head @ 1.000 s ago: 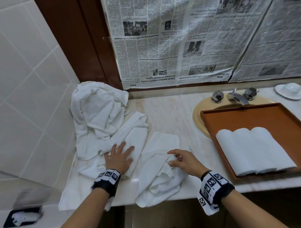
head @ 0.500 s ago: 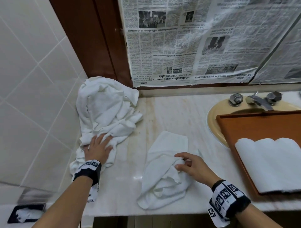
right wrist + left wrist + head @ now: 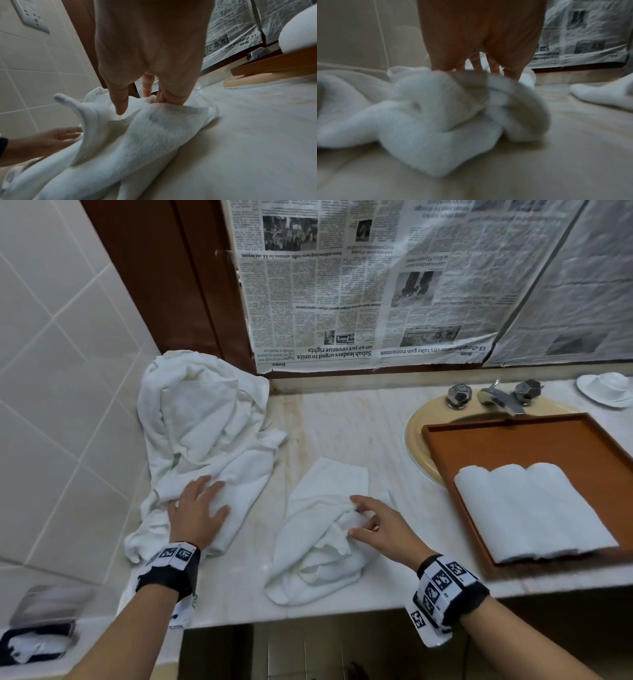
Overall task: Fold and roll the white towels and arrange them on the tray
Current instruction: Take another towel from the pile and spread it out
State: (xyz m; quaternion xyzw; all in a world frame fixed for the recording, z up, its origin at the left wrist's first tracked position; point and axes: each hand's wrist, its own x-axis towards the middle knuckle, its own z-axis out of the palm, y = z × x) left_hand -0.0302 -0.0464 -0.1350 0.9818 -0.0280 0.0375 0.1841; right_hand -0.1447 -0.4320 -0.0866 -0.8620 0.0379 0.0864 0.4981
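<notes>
A heap of loose white towels lies at the counter's left end against the tiled wall. My left hand rests flat on its near part, fingers straight; the blurred left wrist view shows the hand above the bunched cloth. One crumpled white towel lies alone mid-counter. My right hand pinches a fold of it between thumb and fingers; in the right wrist view the fingertips are tucked into the fold of this towel. A brown tray at the right holds three rolled white towels.
The tray sits over a beige sink with a chrome faucet. A white dish stands at the far right. Newspaper covers the back wall. Bare marble counter shows between the heap and the sink. A tissue box sits low at the left.
My left hand has pushed the towel heap left toward the wall, away from the single towel. My right hand has stayed on the middle towel.
</notes>
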